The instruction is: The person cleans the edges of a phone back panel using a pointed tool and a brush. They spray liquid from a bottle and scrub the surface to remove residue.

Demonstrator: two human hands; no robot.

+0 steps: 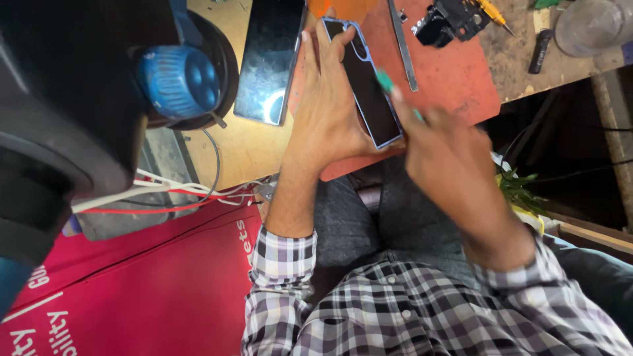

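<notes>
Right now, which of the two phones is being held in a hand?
The light-blue-edged phone, gripped by the left hand over the red mat. The other, darker phone lies flat, untouched, on the wooden bench.

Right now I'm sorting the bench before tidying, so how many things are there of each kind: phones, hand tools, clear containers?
Phones: 2, the phone in hand and the dark phone.
Hand tools: 3, the green tool, metal strip, yellow screwdriver.
Clear containers: 1, the clear jar.
Total: 6.

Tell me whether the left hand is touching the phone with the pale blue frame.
Touching. The head view shows the left hand wrapped around the phone, thumb across its top edge and palm against its side, holding it above the red mat.
</notes>
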